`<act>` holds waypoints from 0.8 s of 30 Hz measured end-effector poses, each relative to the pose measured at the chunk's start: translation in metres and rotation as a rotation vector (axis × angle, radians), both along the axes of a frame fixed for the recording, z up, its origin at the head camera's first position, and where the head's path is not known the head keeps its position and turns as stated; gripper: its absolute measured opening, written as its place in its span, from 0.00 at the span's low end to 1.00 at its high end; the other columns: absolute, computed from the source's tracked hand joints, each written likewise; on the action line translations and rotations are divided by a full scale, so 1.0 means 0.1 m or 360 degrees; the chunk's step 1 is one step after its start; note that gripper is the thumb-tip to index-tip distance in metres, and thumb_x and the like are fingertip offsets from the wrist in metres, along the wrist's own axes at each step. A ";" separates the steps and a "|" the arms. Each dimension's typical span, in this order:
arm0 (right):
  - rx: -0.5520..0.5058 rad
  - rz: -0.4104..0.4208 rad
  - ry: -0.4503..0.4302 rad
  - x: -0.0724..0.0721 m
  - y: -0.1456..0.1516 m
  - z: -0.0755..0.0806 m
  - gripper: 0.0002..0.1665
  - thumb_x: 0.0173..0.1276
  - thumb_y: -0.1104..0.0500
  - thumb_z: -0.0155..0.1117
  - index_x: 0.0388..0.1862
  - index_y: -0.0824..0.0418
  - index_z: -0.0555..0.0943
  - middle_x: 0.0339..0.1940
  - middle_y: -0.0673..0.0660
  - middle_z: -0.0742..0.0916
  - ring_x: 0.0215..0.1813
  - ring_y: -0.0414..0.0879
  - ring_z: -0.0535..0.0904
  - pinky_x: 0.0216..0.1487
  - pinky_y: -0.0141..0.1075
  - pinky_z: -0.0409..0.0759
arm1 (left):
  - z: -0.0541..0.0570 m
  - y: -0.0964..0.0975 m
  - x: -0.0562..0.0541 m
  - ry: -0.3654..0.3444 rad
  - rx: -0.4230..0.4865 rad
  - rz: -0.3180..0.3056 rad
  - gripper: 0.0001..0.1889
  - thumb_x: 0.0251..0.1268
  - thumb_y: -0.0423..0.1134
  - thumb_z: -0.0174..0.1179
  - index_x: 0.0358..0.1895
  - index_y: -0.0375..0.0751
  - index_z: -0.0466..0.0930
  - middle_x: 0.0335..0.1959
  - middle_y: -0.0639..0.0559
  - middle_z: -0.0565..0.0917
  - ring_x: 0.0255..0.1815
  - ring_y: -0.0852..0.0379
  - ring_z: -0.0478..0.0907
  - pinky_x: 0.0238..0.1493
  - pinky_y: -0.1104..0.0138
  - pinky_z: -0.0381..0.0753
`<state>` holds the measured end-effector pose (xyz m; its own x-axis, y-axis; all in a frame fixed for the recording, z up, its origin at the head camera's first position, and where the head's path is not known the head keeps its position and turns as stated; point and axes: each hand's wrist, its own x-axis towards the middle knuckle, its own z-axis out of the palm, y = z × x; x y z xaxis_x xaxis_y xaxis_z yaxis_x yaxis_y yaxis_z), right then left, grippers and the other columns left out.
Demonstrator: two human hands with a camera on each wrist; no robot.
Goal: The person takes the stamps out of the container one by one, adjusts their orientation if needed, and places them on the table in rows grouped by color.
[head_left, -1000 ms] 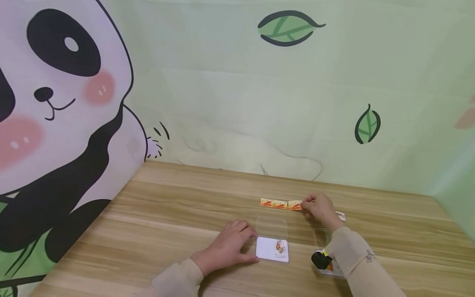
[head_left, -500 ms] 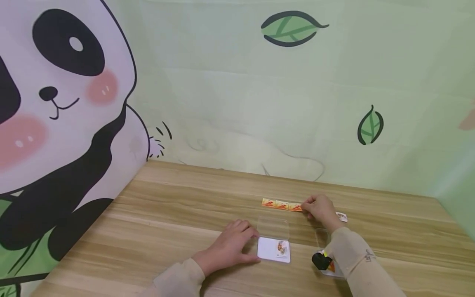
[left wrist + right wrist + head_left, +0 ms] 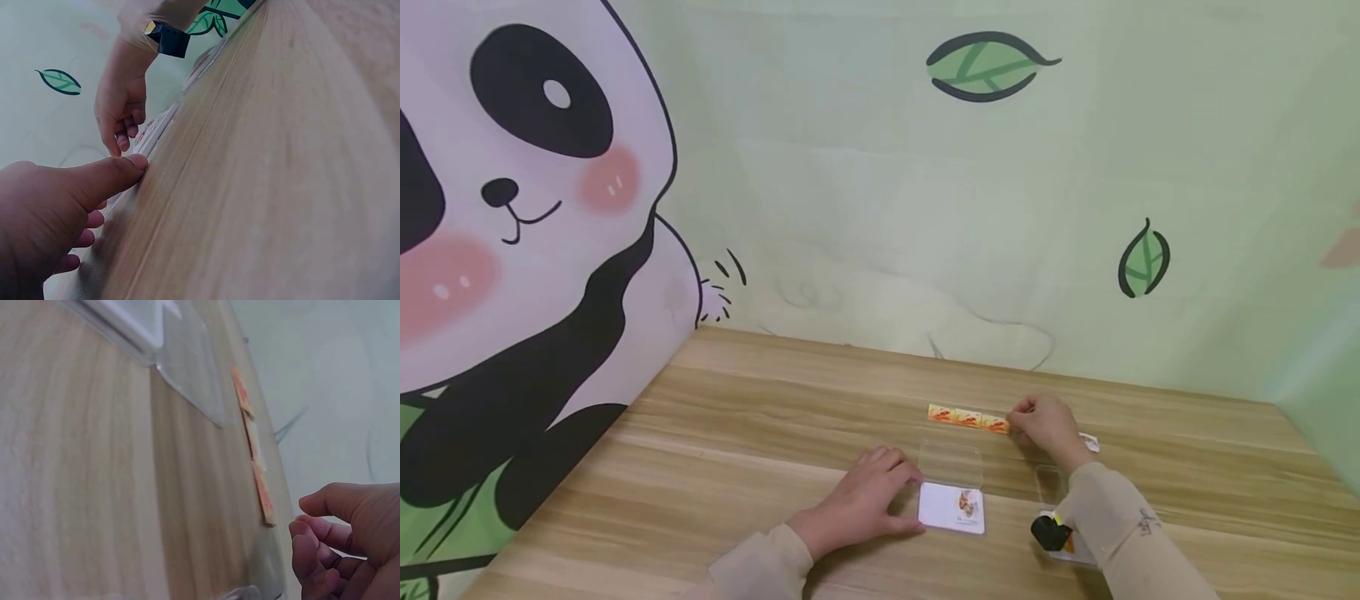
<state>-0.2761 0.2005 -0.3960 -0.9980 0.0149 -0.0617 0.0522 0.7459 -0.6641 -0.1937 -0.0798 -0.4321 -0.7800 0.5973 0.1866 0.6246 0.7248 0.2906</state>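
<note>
Three small orange cards [image 3: 967, 418] lie end to end on the wooden table [image 3: 760, 392], just beyond the raised clear lid [image 3: 951, 464] of a white case [image 3: 937, 505]. At the row's right end we see the right hand [image 3: 1048, 427], thumb and fingertips close together; we cannot tell whether they pinch anything. The left hand [image 3: 861, 493] has its thumb and fingers apart, touching the white case's left side. A second case [image 3: 1081, 549] sits partly hidden under the right forearm. We judge the step in hand to be lining up the row; the next move seems to call for light fingertip pressure on the end card, leaving its neighbours undisturbed.
</note>
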 end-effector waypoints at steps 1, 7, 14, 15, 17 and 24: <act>-0.0001 0.0003 0.0003 0.01 0.00 0.01 0.10 0.62 0.60 0.61 0.36 0.67 0.79 0.24 0.55 0.82 0.24 0.42 0.77 0.26 0.31 0.72 | 0.00 0.00 0.00 0.0004 0.0002 -0.0002 0.27 0.52 0.59 0.67 0.53 0.50 0.76 0.49 0.58 0.76 0.54 0.59 0.70 0.65 0.60 0.67; -0.0018 0.0050 0.0029 0.08 0.02 0.11 0.11 0.65 0.60 0.59 0.38 0.68 0.79 0.28 0.58 0.83 0.25 0.44 0.76 0.28 0.32 0.72 | 0.00 -0.01 0.01 0.0044 0.0029 -0.0025 0.26 0.52 0.58 0.68 0.51 0.49 0.77 0.48 0.57 0.76 0.53 0.59 0.71 0.64 0.60 0.68; -0.0038 0.0088 0.0091 0.13 0.04 0.21 0.11 0.65 0.60 0.60 0.38 0.69 0.79 0.27 0.59 0.83 0.25 0.45 0.78 0.25 0.32 0.73 | 0.00 -0.02 0.00 0.0057 0.0039 -0.0026 0.26 0.52 0.58 0.68 0.51 0.48 0.77 0.47 0.57 0.76 0.52 0.59 0.71 0.63 0.60 0.69; -0.0034 0.0091 0.0101 0.14 0.05 0.22 0.11 0.65 0.60 0.60 0.38 0.68 0.79 0.27 0.59 0.83 0.24 0.45 0.78 0.24 0.32 0.72 | -0.01 -0.02 0.00 0.0060 0.0040 -0.0028 0.26 0.52 0.58 0.68 0.51 0.48 0.77 0.47 0.57 0.76 0.52 0.59 0.71 0.62 0.60 0.69; -0.0013 0.0108 0.0115 0.15 0.06 0.24 0.11 0.66 0.59 0.60 0.39 0.68 0.79 0.27 0.59 0.83 0.24 0.45 0.78 0.24 0.32 0.72 | -0.01 -0.02 0.00 0.0063 0.0036 -0.0026 0.26 0.52 0.58 0.68 0.51 0.49 0.77 0.47 0.57 0.76 0.52 0.59 0.71 0.62 0.60 0.69; 0.0020 0.0128 0.0158 0.21 0.08 0.28 0.11 0.67 0.59 0.60 0.40 0.68 0.79 0.26 0.56 0.81 0.25 0.45 0.77 0.24 0.33 0.73 | -0.01 -0.01 0.01 0.0061 0.0041 -0.0026 0.27 0.51 0.59 0.68 0.51 0.49 0.77 0.47 0.58 0.76 0.53 0.59 0.71 0.63 0.60 0.69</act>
<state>-0.2552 0.2084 -0.3682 -0.9972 -0.0652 0.0373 -0.0737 0.7534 -0.6534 -0.1931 -0.0809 -0.4327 -0.7621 0.6046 0.2317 0.6474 0.7069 0.2848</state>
